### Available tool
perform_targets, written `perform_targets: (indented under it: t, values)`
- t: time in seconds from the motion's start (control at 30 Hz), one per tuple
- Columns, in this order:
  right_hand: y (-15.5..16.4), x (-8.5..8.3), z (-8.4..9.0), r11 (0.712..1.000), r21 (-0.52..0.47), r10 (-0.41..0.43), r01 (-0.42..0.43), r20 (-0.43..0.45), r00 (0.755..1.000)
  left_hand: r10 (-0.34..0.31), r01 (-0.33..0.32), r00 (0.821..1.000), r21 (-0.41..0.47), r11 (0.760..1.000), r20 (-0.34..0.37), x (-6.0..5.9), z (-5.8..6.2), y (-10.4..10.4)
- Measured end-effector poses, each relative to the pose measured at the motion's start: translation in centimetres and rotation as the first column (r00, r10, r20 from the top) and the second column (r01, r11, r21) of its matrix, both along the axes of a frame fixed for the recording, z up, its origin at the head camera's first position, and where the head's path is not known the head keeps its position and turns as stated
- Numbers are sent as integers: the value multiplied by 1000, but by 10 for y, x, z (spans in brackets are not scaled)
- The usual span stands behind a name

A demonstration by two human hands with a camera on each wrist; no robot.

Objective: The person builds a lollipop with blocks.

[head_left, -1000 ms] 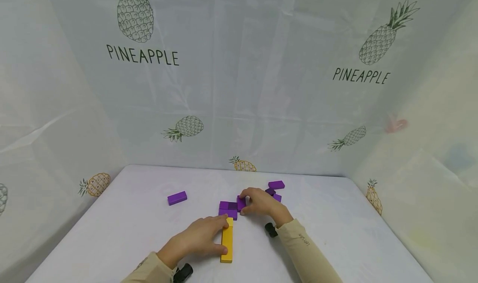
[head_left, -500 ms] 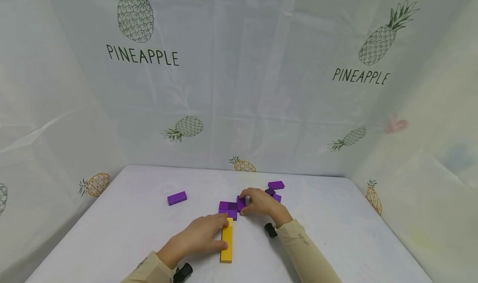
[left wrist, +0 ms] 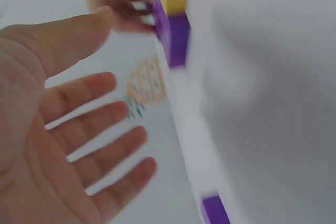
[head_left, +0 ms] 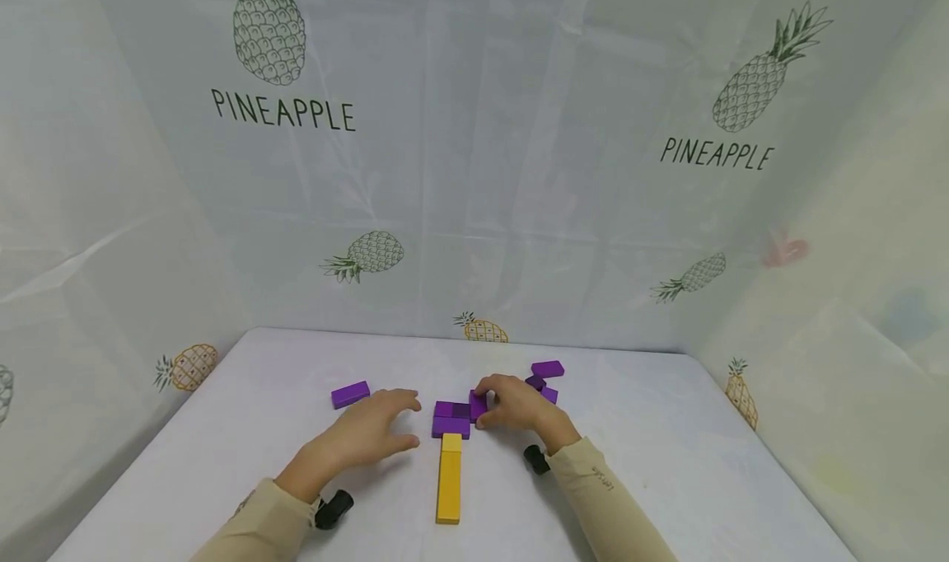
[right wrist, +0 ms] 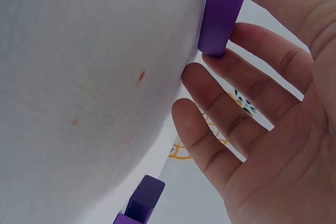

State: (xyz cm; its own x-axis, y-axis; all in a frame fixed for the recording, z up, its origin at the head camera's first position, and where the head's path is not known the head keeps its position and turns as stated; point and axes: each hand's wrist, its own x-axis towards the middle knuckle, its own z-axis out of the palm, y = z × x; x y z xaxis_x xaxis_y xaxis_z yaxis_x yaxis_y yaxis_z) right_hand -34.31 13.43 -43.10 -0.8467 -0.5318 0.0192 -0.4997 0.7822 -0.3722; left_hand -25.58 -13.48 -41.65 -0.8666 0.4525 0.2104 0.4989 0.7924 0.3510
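My right hand (head_left: 511,404) pinches an upright-lying purple block (right wrist: 220,17) between thumb and fingers, at the right side of a small group of purple blocks (head_left: 451,428). A darker purple cube (head_left: 461,410) is part of that group. My left hand (head_left: 363,432) hovers left of the group, fingers spread and holding nothing. In the left wrist view its palm and parted fingers (left wrist: 100,124) show plainly. A long yellow block (head_left: 448,489) with a small yellow block (head_left: 451,442) at its far end runs from the group toward me, untouched.
A loose purple block (head_left: 350,394) lies behind the left hand. Beyond the right hand are another purple block (head_left: 548,369), a dark purple block (head_left: 535,381) and a partly hidden purple one (head_left: 549,395). A pineapple-print sheet (head_left: 519,175) hangs behind the white table (head_left: 630,463).
My left hand has let go of the yellow blocks and moved left and away from me. The right hand stays at the purple block.
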Motion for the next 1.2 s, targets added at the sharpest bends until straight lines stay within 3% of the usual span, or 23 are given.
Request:
perform_targets:
  t: [0.17, 0.43, 0.6, 0.93, 1.2]
  values:
    - [0, 2, 0, 1000, -7, 13, -13, -2, 1000, 69, -69, 997, 18, 997, -29, -16, -2, -27]
    - [1, 3, -2, 1000, -6, 25, -25, -26, 999, 36, -35, 995, 5, 999, -97, -45, -11, -71]
    - [1, 3, -3, 1000, -16, 10, -10, -17, 1000, 49, -52, 996, -34, 998, -70, -61, -19, -89]
    - [-1, 1, -3, 1000, -10, -1, 1, -8, 1000, 84, -83, 996, -56, 995, 17, -79, -27, -100]
    - [1, 0, -2, 1000, -6, 27, -27, -31, 999, 95, -90, 994, -110, 990, 45, -81, -26, -97]
